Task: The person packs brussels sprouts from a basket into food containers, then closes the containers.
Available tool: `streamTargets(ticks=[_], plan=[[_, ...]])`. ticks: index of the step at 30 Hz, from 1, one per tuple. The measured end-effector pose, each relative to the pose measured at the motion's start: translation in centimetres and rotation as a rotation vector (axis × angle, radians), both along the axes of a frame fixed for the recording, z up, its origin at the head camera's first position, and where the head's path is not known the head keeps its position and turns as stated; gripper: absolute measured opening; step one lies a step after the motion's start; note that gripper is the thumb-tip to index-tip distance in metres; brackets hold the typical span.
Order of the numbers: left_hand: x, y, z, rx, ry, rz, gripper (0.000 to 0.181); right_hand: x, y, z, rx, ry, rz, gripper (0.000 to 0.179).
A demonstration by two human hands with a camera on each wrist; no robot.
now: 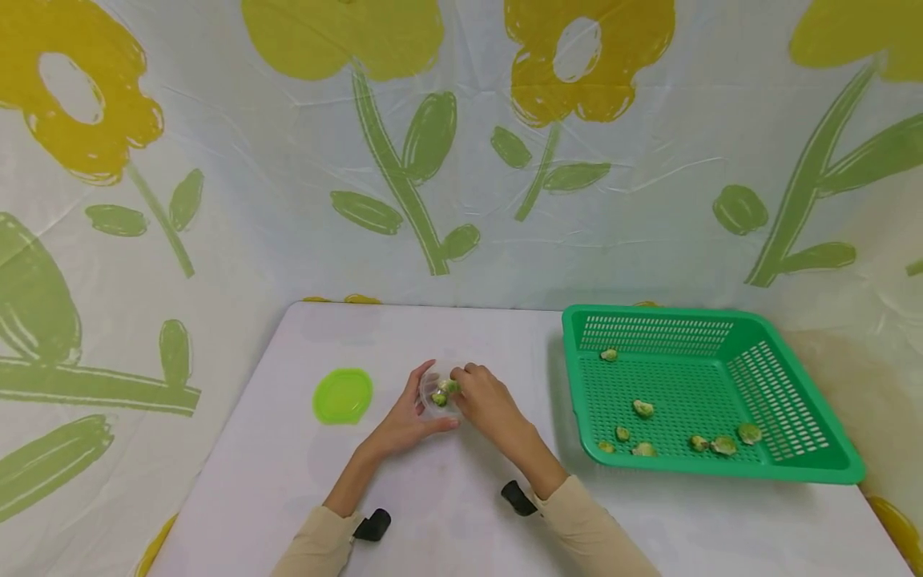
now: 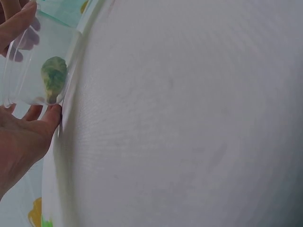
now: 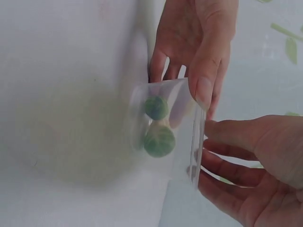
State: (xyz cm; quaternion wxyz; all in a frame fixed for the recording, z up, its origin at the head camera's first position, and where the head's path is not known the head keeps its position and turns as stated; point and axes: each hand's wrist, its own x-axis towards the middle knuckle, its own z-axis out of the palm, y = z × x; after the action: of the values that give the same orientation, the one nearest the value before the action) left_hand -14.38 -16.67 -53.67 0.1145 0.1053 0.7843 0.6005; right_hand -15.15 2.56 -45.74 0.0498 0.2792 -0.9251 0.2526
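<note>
My left hand (image 1: 404, 417) holds a clear plastic cup (image 1: 427, 394) low over the table, fingers and thumb spread around its side. A few Brussels sprouts (image 1: 440, 398) lie inside; two green sprouts (image 3: 159, 141) show through the wall in the right wrist view. In the left wrist view, one sprout (image 2: 54, 78) rests near the cup's bottom. My right hand (image 1: 490, 401) reaches over the cup's right rim. Its fingers (image 3: 234, 168) are loosely bent at the opening, and no sprout shows between them in the right wrist view.
A bright green lid (image 1: 343, 396) lies on the white table (image 1: 433, 513) left of the cup. At the right stands a green slotted basket (image 1: 721, 473) with several sprouts (image 1: 724, 445) scattered over its floor. Flower-printed cloth (image 1: 288, 200) hangs behind and at the sides.
</note>
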Motion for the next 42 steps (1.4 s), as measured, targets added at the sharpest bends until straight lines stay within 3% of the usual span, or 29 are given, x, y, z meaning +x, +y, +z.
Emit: streamTargets(ticks=[7,14,21,29,42], plan=[[0.1,0.0,0.1,0.000,-0.012,0.012,0.112,-0.2,1.1,-0.1,-0.072,-0.006,0.011,0.021],[0.0,-0.1,0.3,-0.008,-0.007,0.012,0.112,-0.2,2.2,0.7,-0.118,0.047,-0.015,0.017],[-0.1,-0.1,0.3,-0.021,-0.006,0.012,0.112,-0.2,3.4,1.4,-0.120,0.205,-0.049,0.015],[0.0,0.0,0.2,-0.053,-0.025,0.039,0.111,-0.7,5.6,1.6,-0.198,0.377,-0.045,0.019],[0.0,-0.1,-0.1,-0.026,-0.027,0.022,0.115,-0.8,9.9,2.6,-0.216,0.378,-0.104,0.015]])
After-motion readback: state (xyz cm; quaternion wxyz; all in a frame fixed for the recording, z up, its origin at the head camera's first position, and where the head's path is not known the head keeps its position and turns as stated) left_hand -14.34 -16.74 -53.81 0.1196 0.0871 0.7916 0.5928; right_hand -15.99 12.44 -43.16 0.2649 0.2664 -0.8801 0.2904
